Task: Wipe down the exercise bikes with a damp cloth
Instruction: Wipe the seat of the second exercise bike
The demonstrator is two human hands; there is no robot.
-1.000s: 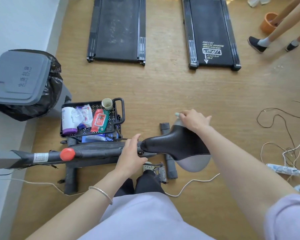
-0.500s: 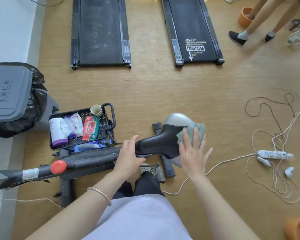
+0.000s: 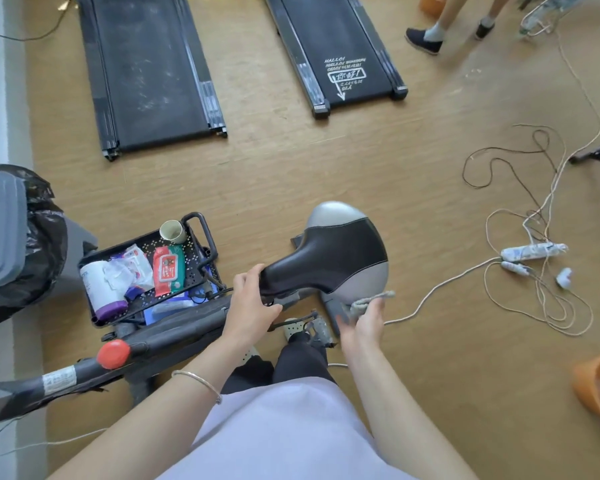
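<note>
The exercise bike's black and grey saddle (image 3: 329,258) sits at centre, its nose pointing left. My left hand (image 3: 252,303) grips the saddle's nose where it meets the dark frame bar (image 3: 174,332), which carries a red knob (image 3: 113,354). My right hand (image 3: 362,322) holds a grey-green cloth (image 3: 369,301) bunched in its fingers, just below the saddle's grey near edge. Whether the cloth touches the saddle I cannot tell. A pedal (image 3: 317,327) shows beneath.
A black tray cart (image 3: 201,237) with wipes, a bottle and a cup stands left of the saddle. A lidded bin with a black bag (image 3: 18,244) is far left. Two treadmills (image 3: 146,71) lie ahead. Cables and a power strip (image 3: 534,252) sprawl right. Another person's legs (image 3: 440,26) are top right.
My right hand with the cloth came off the far end of the saddle, across its top, down to its near edge. My left hand slid from the bar onto the saddle's nose.
</note>
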